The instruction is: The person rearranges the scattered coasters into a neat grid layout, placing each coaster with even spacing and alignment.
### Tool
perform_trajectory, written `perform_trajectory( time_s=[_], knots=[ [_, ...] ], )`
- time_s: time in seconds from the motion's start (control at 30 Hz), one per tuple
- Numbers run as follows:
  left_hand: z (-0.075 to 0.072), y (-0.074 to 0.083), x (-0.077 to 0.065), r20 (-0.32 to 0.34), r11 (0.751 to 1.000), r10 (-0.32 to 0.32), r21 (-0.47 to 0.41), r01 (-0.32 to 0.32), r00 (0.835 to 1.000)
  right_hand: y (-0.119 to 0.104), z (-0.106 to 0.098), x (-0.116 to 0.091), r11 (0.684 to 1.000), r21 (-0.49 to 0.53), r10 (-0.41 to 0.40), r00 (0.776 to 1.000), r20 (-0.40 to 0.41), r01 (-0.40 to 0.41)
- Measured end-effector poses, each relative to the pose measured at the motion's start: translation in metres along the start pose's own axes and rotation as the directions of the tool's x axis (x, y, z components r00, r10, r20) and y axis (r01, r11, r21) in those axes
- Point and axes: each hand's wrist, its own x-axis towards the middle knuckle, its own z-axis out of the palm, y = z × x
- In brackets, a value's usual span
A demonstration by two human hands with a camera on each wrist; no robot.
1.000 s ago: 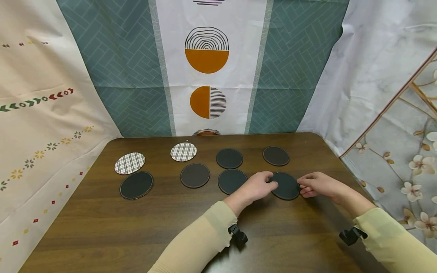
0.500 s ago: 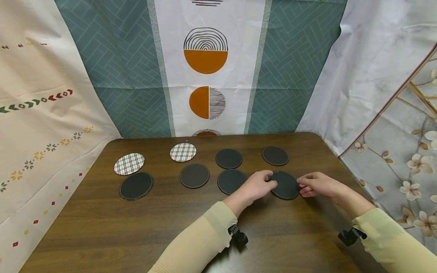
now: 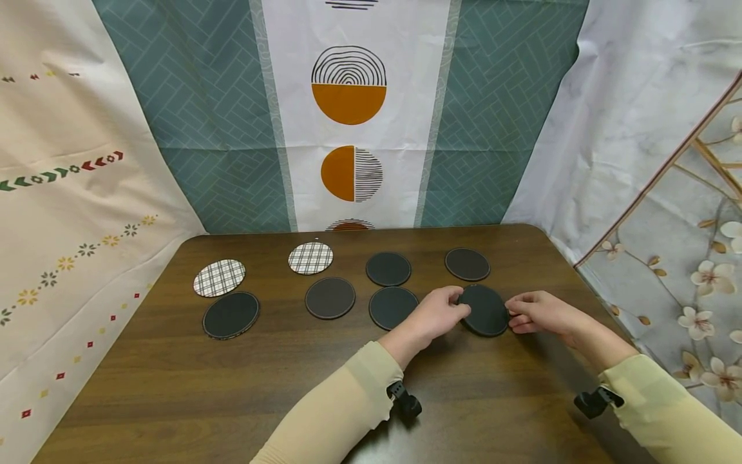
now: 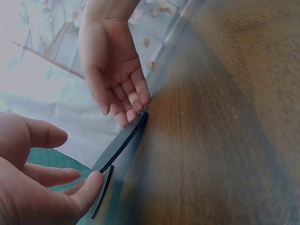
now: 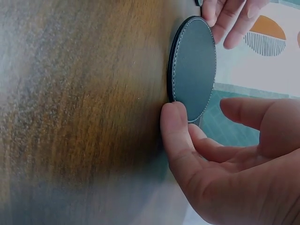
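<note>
A round black coaster (image 3: pixel 485 310) with pale stitching along its rim lies on the table's right half, between both hands. At its left edge is my left hand (image 3: pixel 437 314), thumb and forefinger spread apart. My right hand (image 3: pixel 542 314) touches the opposite edge with its fingertips. Seen from the right wrist, the coaster (image 5: pixel 194 70) has a layered, thick side, and the thumb stays off it while the other fingers meet its rim. From the left wrist, a lower fingertip (image 4: pixel 95 180) rests at the near end of the coaster (image 4: pixel 119 143).
Just behind lies a dark brown coaster (image 3: pixel 467 264). Left of the hands are two black coasters (image 3: pixel 388 269), one in front of the other, and a brown one (image 3: pixel 330 298). Farther left are another black coaster (image 3: pixel 230 315) and two white plaid discs (image 3: pixel 219 278). Curtains hang behind the wooden table (image 3: pixel 232 393).
The black coaster between the hands has slid slightly away from me, toward the brown one behind. Both hands have shifted only a little with it; the other coasters stay put.
</note>
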Motion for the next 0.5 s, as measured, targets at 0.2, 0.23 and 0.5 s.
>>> perform_trajectory(
  time_s=[0.2,0.23,0.5],
  knots=[
    [-0.002,-0.001,0.001,-0.019,1.0,0.006,-0.018,-0.006,1.0,0.001,0.004,0.0,1.0,0.024,-0.019,1.0,-0.018,0.02],
    [-0.003,-0.001,0.001,-0.021,1.0,0.008,-0.02,-0.008,1.0,0.0,0.005,0.0,0.999,0.032,-0.021,1.0,-0.022,0.022],
    [-0.013,0.001,-0.001,-0.023,1.0,0.025,0.006,-0.025,0.999,-0.008,0.01,0.004,0.998,0.057,-0.031,0.998,-0.045,0.034]
  ],
)
